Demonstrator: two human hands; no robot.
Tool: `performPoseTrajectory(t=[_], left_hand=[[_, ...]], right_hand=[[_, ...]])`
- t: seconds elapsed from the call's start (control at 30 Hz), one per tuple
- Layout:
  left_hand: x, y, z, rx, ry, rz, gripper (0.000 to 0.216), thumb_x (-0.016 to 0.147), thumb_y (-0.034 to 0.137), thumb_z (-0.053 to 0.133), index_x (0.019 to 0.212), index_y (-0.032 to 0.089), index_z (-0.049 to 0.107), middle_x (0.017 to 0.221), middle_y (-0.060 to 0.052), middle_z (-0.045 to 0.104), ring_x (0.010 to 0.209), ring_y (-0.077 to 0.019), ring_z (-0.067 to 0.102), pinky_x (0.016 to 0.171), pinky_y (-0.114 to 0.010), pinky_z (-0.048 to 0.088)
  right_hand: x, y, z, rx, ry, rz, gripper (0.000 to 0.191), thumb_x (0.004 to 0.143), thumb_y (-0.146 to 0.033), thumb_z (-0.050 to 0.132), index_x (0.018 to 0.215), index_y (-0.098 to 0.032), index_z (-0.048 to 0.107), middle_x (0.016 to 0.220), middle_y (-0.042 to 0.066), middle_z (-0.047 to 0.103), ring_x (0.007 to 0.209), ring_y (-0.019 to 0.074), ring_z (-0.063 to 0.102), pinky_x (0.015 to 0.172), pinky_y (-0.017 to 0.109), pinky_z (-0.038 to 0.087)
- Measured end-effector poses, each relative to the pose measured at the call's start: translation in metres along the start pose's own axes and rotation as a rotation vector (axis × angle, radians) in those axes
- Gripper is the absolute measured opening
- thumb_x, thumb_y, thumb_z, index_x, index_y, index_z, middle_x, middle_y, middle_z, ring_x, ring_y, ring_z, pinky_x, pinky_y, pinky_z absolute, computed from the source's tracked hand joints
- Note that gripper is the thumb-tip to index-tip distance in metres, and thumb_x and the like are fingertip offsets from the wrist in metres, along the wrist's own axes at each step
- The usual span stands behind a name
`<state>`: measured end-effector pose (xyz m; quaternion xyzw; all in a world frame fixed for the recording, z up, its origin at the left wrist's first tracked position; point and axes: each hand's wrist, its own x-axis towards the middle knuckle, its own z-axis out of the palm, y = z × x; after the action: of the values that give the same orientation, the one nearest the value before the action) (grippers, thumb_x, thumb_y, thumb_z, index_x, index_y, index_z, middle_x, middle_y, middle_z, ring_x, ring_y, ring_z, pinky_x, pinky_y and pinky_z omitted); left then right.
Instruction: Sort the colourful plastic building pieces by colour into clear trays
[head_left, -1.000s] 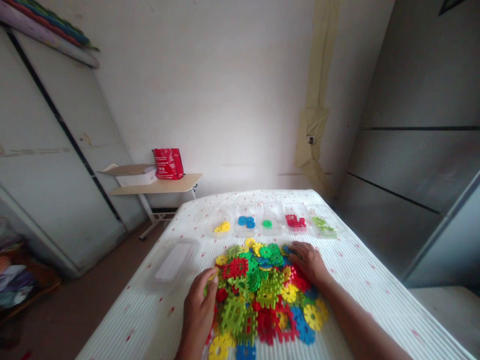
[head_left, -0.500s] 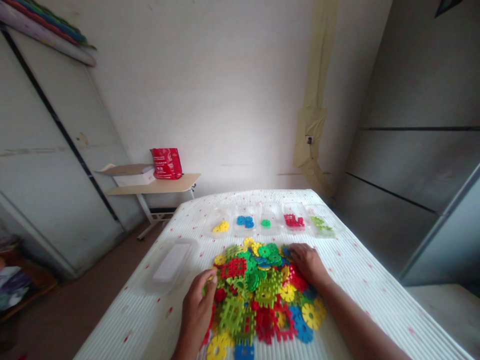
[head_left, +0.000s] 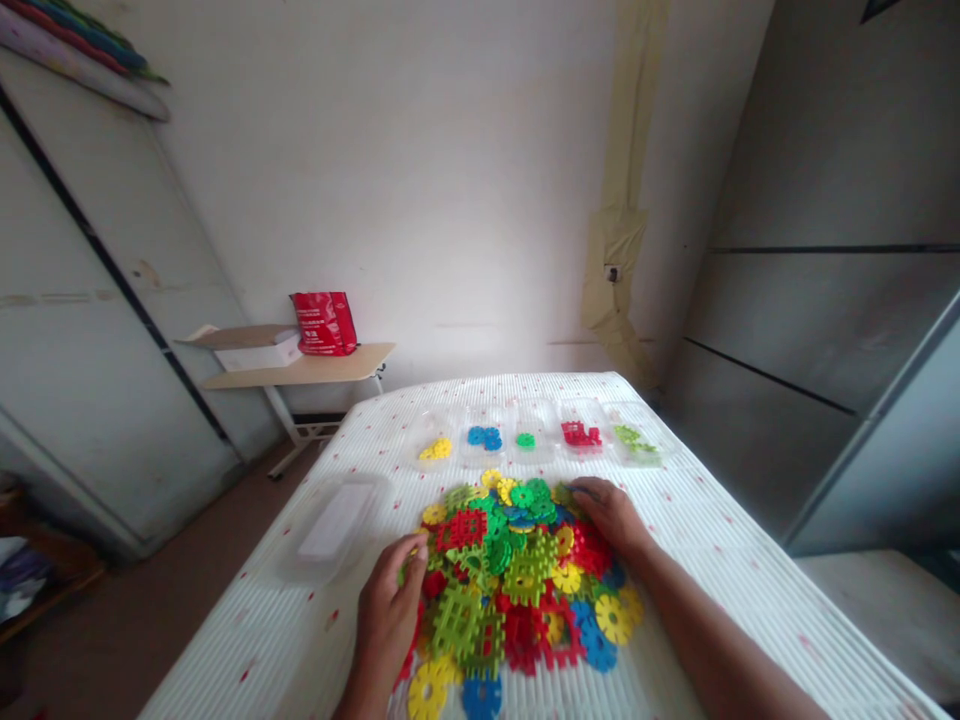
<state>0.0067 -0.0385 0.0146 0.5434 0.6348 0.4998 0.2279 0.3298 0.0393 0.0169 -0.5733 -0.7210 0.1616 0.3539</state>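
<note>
A heap of flat plastic interlocking pieces [head_left: 529, 577] in red, yellow, blue and green lies on the white cloth in front of me. At the heap's left edge rests my left hand [head_left: 388, 600], fingers loosely curved against the pieces and apart from a full grip; a light green piece shows by its thumb. My right hand [head_left: 609, 515] lies over the heap's far right corner, open, its fingers stretched onto the pieces and the fingertips partly hidden. Beyond are clear trays holding yellow pieces [head_left: 436, 449], blue pieces [head_left: 485, 437], a green piece [head_left: 526, 441], red pieces [head_left: 581, 434] and light green pieces [head_left: 634, 440].
A clear plastic lid or shallow box [head_left: 296, 570] with a pale rectangle inside lies left of the heap. A side table [head_left: 337, 366] by the wall bears a red bag [head_left: 325, 324] and a white box [head_left: 259, 352]. Grey cabinets [head_left: 795, 300] stand to the right.
The whole view has shifted slightly, so everything sits a little further left and higher. Both hands stay at nearly the same places on the heap, and the trays look unchanged.
</note>
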Motion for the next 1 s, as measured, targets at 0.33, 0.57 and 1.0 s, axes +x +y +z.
performPoseTrajectory(t=[0.33, 0.57, 1.0], left_hand=[[0.000, 0.003, -0.001, -0.011, 0.025, -0.014, 0.043, 0.071, 0.053, 0.053, 0.091, 0.018, 0.067, 0.098, -0.009, 0.069, 0.095, -0.0241, 0.062, 0.089, -0.037, 0.046], [0.000, 0.004, 0.000, 0.030, 0.011, 0.032, 0.041, 0.074, 0.051, 0.051, 0.092, 0.018, 0.066, 0.099, -0.009, 0.069, 0.095, -0.0234, 0.062, 0.089, -0.037, 0.046], [0.001, 0.004, 0.000, 0.035, 0.022, 0.030, 0.041, 0.072, 0.052, 0.051, 0.090, 0.017, 0.066, 0.097, -0.009, 0.069, 0.093, -0.0238, 0.063, 0.086, -0.036, 0.048]], right_hand=[[-0.010, -0.006, -0.053, 0.340, 0.040, 0.201, 0.024, 0.070, -0.040, 0.053, 0.074, -0.017, 0.061, 0.061, 0.001, 0.062, 0.057, 0.0141, 0.055, 0.054, 0.026, 0.043], [-0.059, 0.003, -0.085, 0.383, -0.608, 0.356, 0.013, 0.064, -0.021, 0.053, 0.071, -0.016, 0.062, 0.050, -0.005, 0.053, 0.039, 0.0066, 0.043, 0.040, 0.019, 0.032], [-0.058, -0.008, -0.040, 0.058, -0.334, 0.199, 0.021, 0.057, -0.015, 0.056, 0.075, -0.020, 0.067, 0.059, -0.004, 0.059, 0.054, 0.0100, 0.047, 0.049, 0.020, 0.033]])
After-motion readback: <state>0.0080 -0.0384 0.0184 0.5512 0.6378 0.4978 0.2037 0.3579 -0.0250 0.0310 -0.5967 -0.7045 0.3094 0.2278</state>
